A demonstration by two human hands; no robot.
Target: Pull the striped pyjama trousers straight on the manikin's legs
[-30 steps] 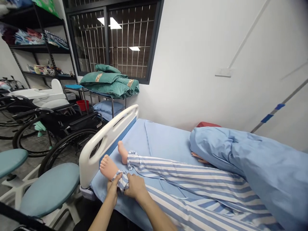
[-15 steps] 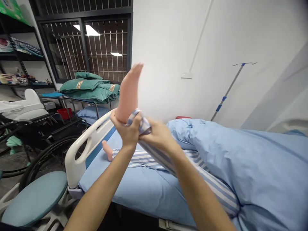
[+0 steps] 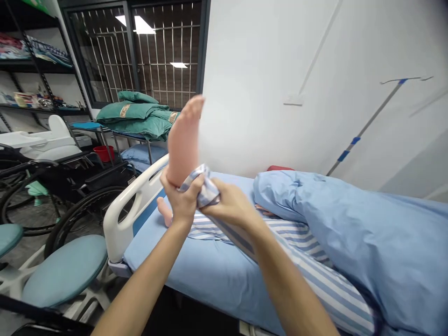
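the mannequin's raised foot (image 3: 184, 140) is held upright at twelve o'clock, its ankle clasped by the closed left hand (image 3: 179, 200), the striped trouser cuff (image 3: 203, 192) clenched by the right hand (image 3: 231, 205), both arms extended from six o'clock.

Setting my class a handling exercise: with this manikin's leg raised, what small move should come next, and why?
Probably the right hand should ease the bunched blue-striped trouser cuff down the shin, since it sits gathered at the ankle, while the left hand supports the raised pink manikin foot and bears its weight.
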